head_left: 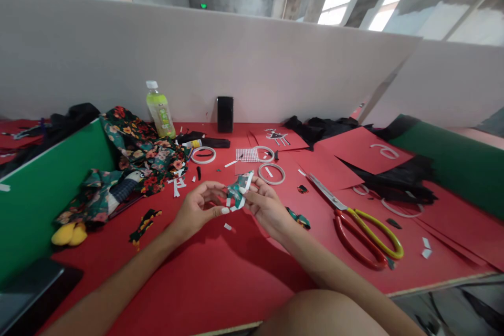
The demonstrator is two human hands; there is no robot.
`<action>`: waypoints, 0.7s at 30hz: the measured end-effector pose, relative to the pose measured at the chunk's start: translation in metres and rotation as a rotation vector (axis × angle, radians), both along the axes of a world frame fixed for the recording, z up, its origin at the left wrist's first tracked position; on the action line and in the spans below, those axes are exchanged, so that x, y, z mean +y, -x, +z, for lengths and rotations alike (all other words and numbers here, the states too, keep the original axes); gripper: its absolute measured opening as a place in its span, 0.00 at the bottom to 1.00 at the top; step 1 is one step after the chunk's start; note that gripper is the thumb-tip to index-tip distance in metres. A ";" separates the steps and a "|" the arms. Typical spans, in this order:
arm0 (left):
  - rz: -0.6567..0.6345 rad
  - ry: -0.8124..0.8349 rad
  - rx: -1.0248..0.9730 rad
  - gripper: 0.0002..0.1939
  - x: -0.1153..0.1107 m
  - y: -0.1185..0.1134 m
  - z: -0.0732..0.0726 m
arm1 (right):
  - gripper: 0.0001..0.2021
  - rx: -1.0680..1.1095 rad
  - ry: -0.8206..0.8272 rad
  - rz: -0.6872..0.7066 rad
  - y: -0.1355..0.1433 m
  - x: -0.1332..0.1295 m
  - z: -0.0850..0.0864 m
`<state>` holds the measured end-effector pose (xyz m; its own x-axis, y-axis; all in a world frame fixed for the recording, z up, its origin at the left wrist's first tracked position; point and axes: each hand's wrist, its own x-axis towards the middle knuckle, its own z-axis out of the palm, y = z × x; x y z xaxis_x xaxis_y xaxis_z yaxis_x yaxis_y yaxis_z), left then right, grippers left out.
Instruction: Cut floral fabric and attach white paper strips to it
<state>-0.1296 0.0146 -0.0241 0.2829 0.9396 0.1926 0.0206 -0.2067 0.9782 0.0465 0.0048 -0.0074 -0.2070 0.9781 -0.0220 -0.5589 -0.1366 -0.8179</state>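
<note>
A small green floral fabric piece point(235, 192) with white tape strips along its edges is held up above the red tabletop. My right hand point(270, 205) is closed on its right side, with thumb and fingers pinching it. At its left edge my left hand point(200, 206) is curled, thumb and fingers closing on the fabric; the exact contact is partly hidden. Just beyond the hands lie a roll of white tape point(271, 181) and a sheet of small white dots point(247, 155). A loose white tape bit point(227, 227) lies below the piece.
Large scissors point(346, 215) with red and yellow handles lie at right. Floral cloth point(149, 152) and a doll with yellow feet point(69, 233) are at left. A bottle point(160, 110) and phone point(225, 114) stand by the white partition. Black fabric point(405, 184) and red sheets point(370, 149) lie right.
</note>
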 end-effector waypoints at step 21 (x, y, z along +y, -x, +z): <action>-0.116 0.278 -0.220 0.25 -0.005 0.000 0.005 | 0.14 -0.134 -0.159 -0.022 0.000 -0.004 0.003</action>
<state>-0.1299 0.0095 -0.0194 0.3711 0.9286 0.0026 -0.2044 0.0789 0.9757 0.0464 0.0013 -0.0043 -0.1915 0.9756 0.1069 -0.4451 0.0108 -0.8954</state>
